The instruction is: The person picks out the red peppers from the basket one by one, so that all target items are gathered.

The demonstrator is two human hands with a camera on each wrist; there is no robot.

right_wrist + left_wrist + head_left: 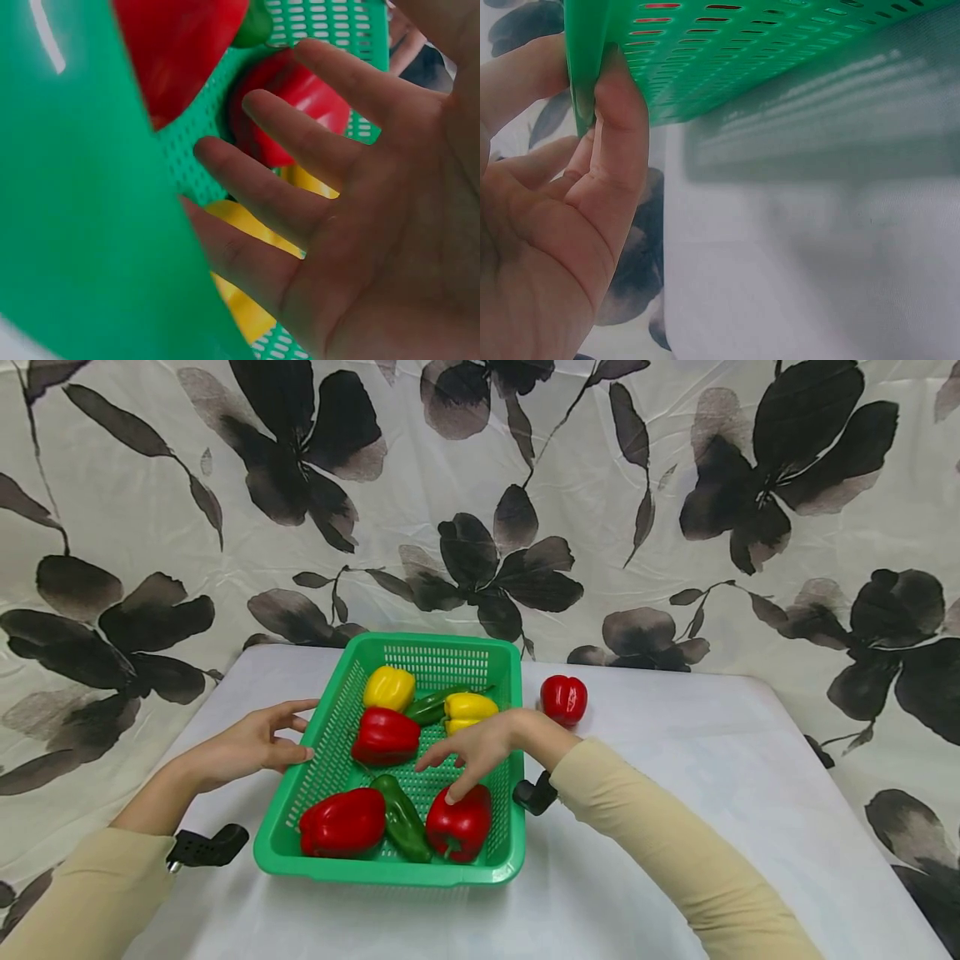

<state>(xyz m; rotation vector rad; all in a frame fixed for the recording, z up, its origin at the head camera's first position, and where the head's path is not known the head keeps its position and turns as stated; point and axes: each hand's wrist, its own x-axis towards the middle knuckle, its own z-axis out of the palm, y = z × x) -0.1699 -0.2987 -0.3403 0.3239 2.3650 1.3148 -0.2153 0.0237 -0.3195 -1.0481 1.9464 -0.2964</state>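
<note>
A green plastic basket (390,874) with slotted walls stands on the table, turned slightly askew. My left hand (258,743) pinches its left rim; in the left wrist view the thumb (622,112) lies against one side of the rim and fingers reach round the other. Over the basket's right half hovers my right hand (480,747), fingers spread and nothing held. Its thumb overlaps a red bell pepper (461,827) at the front right corner. Further in lie a green chili pepper (405,822), a red bell pepper (343,823) at front left and another red bell pepper (385,737) in the middle.
At the back of the basket are two yellow bell peppers, one left (389,687) and one right (468,708), with a second green chili pepper (431,703) between. Outside, a red bell pepper (564,699) sits on the white table (675,777). Floral cloth (600,527) hangs behind.
</note>
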